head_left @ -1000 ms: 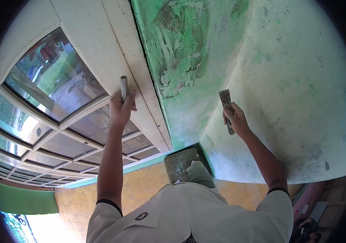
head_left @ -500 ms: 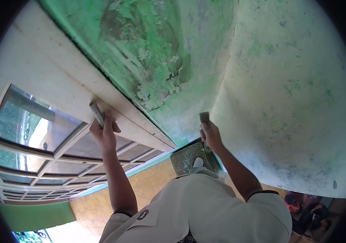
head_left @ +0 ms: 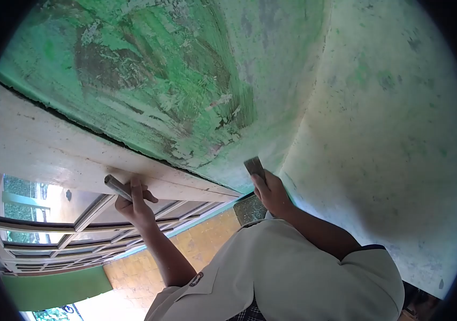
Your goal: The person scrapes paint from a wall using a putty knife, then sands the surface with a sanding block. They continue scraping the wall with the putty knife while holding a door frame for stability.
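Scraper: in the right hand. Head view, my only feed. Right grip closed about the handle, thumb laid along it; the far fingers are hidden from me. The flat end projects beyond the thumb, up and to the left in view, towards the flaking green wall. Long axis slants from there down-right into the palm. Contact with the wall: cannot tell. Right hand holds it, so is nearer; left hand well apart, in front of the white door. Left grip closed round a short tube, index finger partly extended; tube's open end also points up-left. Pale wall lies to the right of the scraper.
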### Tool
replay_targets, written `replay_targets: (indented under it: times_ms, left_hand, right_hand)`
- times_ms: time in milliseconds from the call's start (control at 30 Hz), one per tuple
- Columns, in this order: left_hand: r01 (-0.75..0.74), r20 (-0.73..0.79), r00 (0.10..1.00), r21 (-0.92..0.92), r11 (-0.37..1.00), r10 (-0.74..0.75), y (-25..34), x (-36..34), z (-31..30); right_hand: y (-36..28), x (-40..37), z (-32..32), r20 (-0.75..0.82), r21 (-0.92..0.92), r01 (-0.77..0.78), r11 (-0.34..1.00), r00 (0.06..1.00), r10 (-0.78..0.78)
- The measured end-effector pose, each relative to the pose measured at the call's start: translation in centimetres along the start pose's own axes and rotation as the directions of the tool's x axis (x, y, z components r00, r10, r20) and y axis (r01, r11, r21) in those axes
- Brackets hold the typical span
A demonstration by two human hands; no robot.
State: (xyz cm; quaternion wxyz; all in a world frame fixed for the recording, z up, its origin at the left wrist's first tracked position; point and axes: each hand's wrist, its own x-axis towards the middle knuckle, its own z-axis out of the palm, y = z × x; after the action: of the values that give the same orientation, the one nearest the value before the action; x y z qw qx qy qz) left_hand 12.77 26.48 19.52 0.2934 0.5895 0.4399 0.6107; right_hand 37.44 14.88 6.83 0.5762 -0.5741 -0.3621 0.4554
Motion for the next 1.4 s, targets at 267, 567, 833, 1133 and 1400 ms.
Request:
replay_targets:
  times_ms: [267,567,833,1133,1400]
  left_hand:
    - [0.072,-0.066,0.995,0.011,0.997,-0.071,0.9,0.2,0.1]
    - [0.102,-0.143,0.985,0.004,0.995,-0.101,0.8,0.3,0.7]
    - [0.091,-0.132,0.987,0.003,0.996,-0.089,0.8,0.1,0.7]
    - [0.065,-0.107,0.992,0.001,0.998,-0.065,0.4,0.2,0.3]
    - [0.086,-0.11,0.99,0.007,0.996,-0.085,0.6,0.1,0.2]
  right_hand:
    - [-0.8,2.2,0.3,0.021,0.149,0.003,0.989,1.0,-0.007]
    - [-1.4,4.0,0.6,-0.016,0.093,0.087,0.992,0.996,-0.086]
    - [-1.4,3.2,-0.1,0.022,-0.025,0.022,0.999,1.0,-0.022]
    - [-0.6,1.4,-1.0,0.023,-0.037,-0.024,0.999,0.999,0.025]
    - [-2.4,1.7,-0.8,0.019,0.061,0.004,0.998,1.0,-0.005]
